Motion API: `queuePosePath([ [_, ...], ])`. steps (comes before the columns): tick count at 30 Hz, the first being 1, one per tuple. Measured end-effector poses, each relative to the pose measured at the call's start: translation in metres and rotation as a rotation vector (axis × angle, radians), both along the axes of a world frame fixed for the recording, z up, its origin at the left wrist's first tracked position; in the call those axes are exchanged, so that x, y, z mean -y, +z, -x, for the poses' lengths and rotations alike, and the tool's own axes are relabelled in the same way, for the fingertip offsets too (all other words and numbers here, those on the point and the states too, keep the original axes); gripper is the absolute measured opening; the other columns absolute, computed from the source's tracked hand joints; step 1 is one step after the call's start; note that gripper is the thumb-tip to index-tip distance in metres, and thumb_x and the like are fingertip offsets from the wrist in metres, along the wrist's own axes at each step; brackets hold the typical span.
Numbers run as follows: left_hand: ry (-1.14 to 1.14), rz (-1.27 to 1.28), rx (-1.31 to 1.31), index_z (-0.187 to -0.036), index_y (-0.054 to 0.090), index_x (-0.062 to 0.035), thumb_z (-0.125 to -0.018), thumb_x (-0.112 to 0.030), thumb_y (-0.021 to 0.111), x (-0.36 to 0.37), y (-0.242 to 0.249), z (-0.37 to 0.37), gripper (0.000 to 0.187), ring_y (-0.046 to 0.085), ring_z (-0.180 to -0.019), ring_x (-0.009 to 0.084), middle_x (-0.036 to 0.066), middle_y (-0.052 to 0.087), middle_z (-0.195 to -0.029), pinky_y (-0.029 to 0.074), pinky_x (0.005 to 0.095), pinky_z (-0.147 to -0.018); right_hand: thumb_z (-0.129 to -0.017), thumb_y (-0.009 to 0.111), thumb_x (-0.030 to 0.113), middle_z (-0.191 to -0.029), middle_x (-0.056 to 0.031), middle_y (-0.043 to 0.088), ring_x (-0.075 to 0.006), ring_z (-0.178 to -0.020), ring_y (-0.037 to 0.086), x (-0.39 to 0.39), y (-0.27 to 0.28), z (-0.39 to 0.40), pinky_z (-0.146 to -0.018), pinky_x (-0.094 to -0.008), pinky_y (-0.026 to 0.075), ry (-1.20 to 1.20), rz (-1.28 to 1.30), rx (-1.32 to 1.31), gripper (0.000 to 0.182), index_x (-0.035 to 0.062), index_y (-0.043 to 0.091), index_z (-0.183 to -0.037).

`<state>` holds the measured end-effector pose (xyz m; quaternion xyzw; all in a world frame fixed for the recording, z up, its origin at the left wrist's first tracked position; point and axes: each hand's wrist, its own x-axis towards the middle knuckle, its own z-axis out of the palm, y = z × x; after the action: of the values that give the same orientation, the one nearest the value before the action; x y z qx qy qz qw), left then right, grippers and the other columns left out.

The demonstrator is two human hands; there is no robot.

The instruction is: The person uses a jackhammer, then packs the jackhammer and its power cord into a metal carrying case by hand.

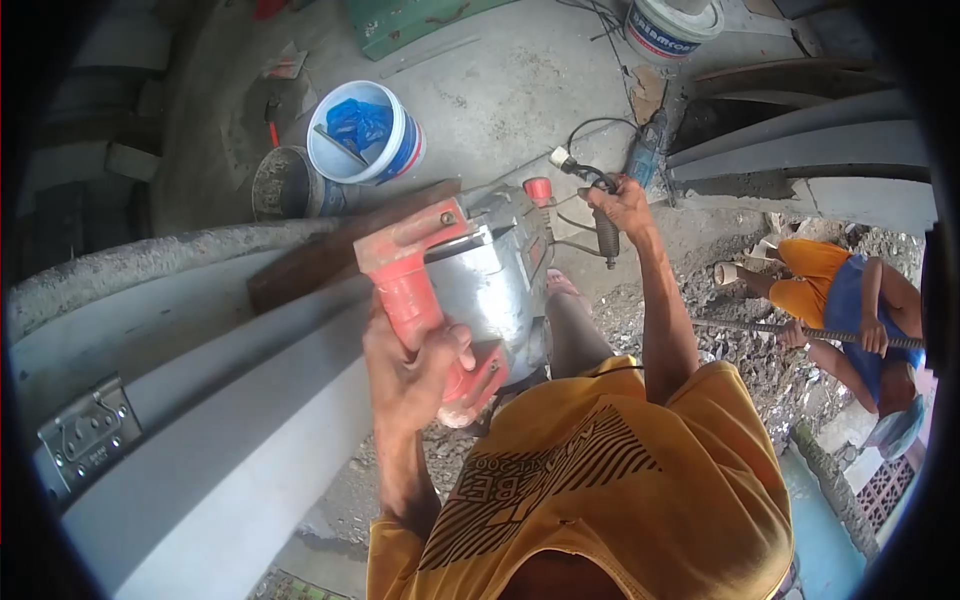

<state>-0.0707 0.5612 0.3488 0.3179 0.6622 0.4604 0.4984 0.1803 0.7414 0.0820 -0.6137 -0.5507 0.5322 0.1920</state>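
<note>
My left hand (pixel 415 365) is wrapped round the red handle (pixel 408 300) of a large power tool with a shiny metal body (pixel 480 290). Out to the right, my right hand (pixel 622 207) is closed on a bundle of black cable (pixel 606 232). A white connector (pixel 562 157) sticks out beside that bundle. Just beyond my right hand a blue power tool (pixel 648 150) lies on the floor. Between my hands a red plug-like part (pixel 538 190) shows near the metal body.
A white bucket (pixel 400 165) with a blue bag, a dark bucket (pixel 284 185) and a green box (pixel 420 20) stand ahead. At right a co-worker (pixel 850 290) holds a ribbed bar (pixel 740 326) over rubble. A white beam (pixel 260 400) runs along the left.
</note>
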Motion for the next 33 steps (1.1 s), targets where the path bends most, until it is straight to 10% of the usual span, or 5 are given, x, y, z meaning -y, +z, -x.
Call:
queuePosePath([
  [4,0.061,-0.009,0.093,-0.117,0.043,0.0063,-0.079,0.003,0.061,-0.029,0.001,0.014,0.042,0.059,-0.056,0.0123,0.007,0.061,-0.074,0.049,0.0259,-0.053,-0.071,0.076,0.023,-0.066,-0.006,0.063,-0.0132,-0.057,0.057,-0.004,-0.003,0.027,-0.053,-0.0294,0.046,-0.317,0.004,-0.07,0.029,-0.0016,0.065,-0.083],
  [20,0.163,0.109,-0.055,-0.119,0.046,0.0066,-0.078,0.001,0.063,-0.089,0.023,-0.028,0.045,0.058,-0.057,0.0092,0.003,0.06,-0.071,0.047,0.0229,-0.052,-0.073,0.079,0.019,-0.071,0.0007,0.055,-0.0087,-0.063,0.049,-0.042,-0.019,0.0,-0.058,-0.0249,0.042,-0.284,0.152,-0.216,0.028,0.002,0.059,-0.084],
  [29,0.314,0.227,-0.164,-0.11,0.053,0.0023,-0.076,0.002,0.064,-0.134,0.034,-0.059,0.035,0.057,-0.053,0.0118,0.007,0.061,-0.076,0.047,0.0249,-0.047,-0.091,0.036,0.073,-0.092,-0.007,0.054,-0.016,-0.078,0.056,-0.087,-0.034,-0.052,-0.067,-0.0301,0.046,-0.15,0.414,-0.243,0.08,0.0019,0.047,-0.127],
  [33,0.234,0.163,-0.21,-0.112,0.054,0.0044,-0.078,-0.002,0.063,-0.16,0.025,-0.036,0.035,0.058,-0.054,0.0144,0.009,0.062,-0.078,0.049,0.0258,-0.048,-0.09,0.038,0.073,-0.099,-0.0113,0.054,-0.0156,-0.076,0.058,-0.093,-0.023,-0.063,-0.064,-0.0293,0.044,-0.136,0.433,-0.278,0.084,0.0041,0.042,-0.138],
])
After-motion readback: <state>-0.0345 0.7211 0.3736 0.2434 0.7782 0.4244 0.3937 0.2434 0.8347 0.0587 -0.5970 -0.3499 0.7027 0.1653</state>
